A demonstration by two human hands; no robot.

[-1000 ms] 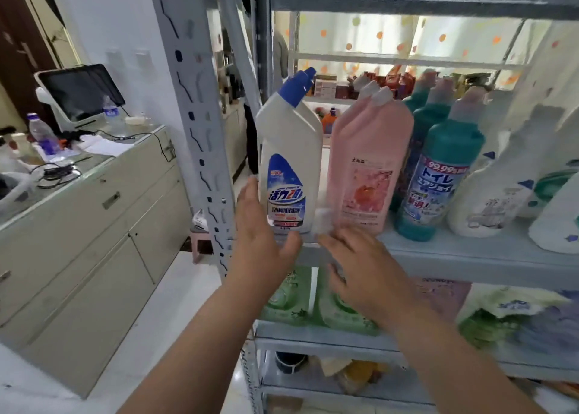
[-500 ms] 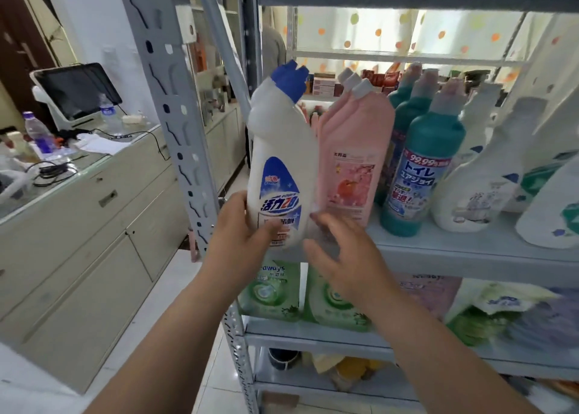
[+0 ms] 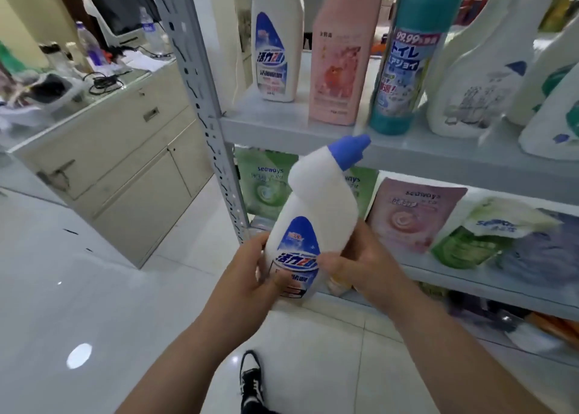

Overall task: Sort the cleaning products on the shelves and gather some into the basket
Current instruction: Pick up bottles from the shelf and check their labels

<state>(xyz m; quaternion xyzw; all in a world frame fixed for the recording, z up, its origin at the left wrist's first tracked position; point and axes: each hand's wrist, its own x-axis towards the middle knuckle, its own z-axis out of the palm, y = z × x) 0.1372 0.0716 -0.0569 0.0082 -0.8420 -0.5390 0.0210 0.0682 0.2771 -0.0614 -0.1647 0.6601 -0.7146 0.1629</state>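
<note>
Both hands hold the white bottle [image 3: 310, 219] with the blue cap. It is out in the air, just below the front edge of the shelf [image 3: 282, 128]. The left hand [image 3: 250, 275] curls its fingers [image 3: 280, 280] round the bottom. The right hand [image 3: 363, 266] wraps round the side. No basket shows here. It is best to grip tight, cap up, then find the basket and set the bottle in gently.

Bright, even indoor light; round glare on floor tiles [image 3: 79, 355]; blurred right edge; wide-angle bowing
</note>
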